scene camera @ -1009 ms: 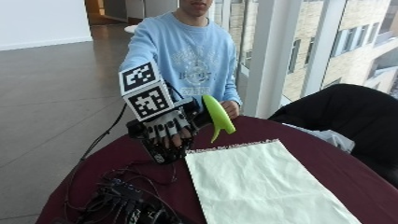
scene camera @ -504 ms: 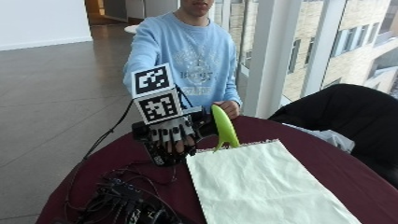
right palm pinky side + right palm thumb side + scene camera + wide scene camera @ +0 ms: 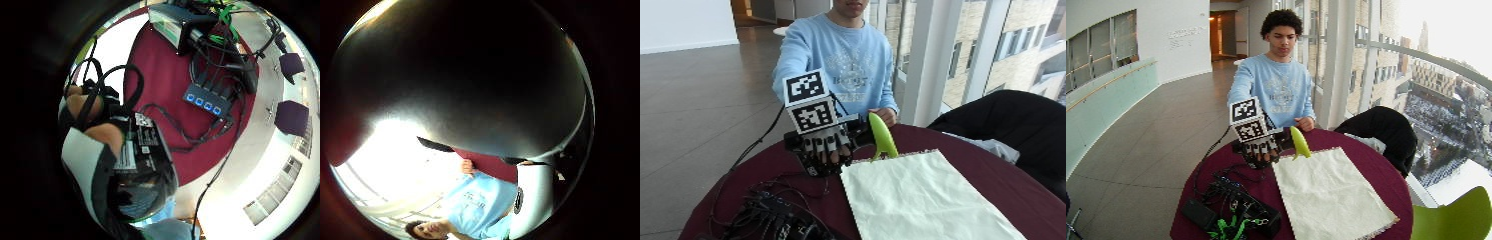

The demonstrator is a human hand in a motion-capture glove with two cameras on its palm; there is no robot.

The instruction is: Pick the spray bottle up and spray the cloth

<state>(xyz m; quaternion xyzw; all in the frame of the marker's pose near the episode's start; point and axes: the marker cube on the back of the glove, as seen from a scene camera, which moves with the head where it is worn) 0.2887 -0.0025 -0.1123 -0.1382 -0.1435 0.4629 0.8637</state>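
My gloved right hand (image 3: 826, 144) is above the far left of the round maroon table (image 3: 1013, 177), its fingers curled down over the dark body of the spray bottle (image 3: 881, 135). The bottle's lime-green curved top stands upright beside the hand, its lower end at the far edge of the pale cloth (image 3: 919, 200). The cloth lies flat on the table, also in the wide view (image 3: 1329, 195). In the little finger side view the labelled dark bottle (image 3: 142, 160) lies against the fingers (image 3: 82, 105). Its dark body (image 3: 470, 75) fills the thumb side view.
A tangle of black cables and boxes (image 3: 773, 217) lies on the near left of the table, including a hub with blue ports (image 3: 204, 102). The person's bare left hand (image 3: 885, 116) rests at the far edge. A chair with a black jacket (image 3: 1003, 122) stands right.
The hand with the bottle has shifted a little toward the cloth and lower. The green top has swung from a tilt to nearly upright at the cloth's far edge.
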